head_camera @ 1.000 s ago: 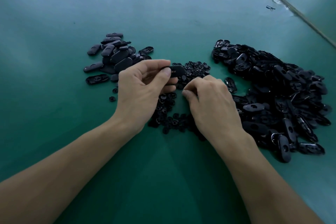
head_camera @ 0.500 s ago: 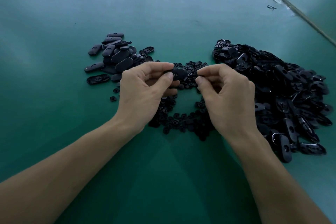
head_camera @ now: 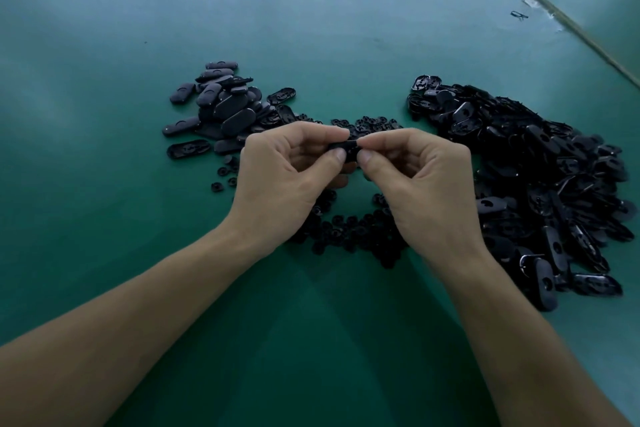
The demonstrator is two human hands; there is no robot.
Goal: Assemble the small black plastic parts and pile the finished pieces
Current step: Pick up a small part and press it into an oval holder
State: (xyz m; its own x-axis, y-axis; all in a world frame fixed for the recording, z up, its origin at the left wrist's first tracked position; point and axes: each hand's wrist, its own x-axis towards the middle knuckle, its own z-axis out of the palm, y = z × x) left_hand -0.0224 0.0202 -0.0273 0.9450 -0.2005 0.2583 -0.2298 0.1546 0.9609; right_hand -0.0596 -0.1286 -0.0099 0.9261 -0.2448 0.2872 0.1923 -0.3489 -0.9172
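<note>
Wide green surface (head_camera: 104, 184). At 3 o'clock, a big heap of loose shells (head_camera: 536, 177). At 10 o'clock, a smaller pile of finished pieces (head_camera: 225, 107). At 6 o'clock, little round bits (head_camera: 353, 232). In the middle, left hand (head_camera: 287, 177) pinching one oval shell (head_camera: 346, 149), right hand (head_camera: 422, 184) pinching its other end. Looks like the joining step; round bit too small to see. Next: press till snug, then drop onto the 10 o'clock pile.

Dim, bluish light; soft glare upper left.
</note>
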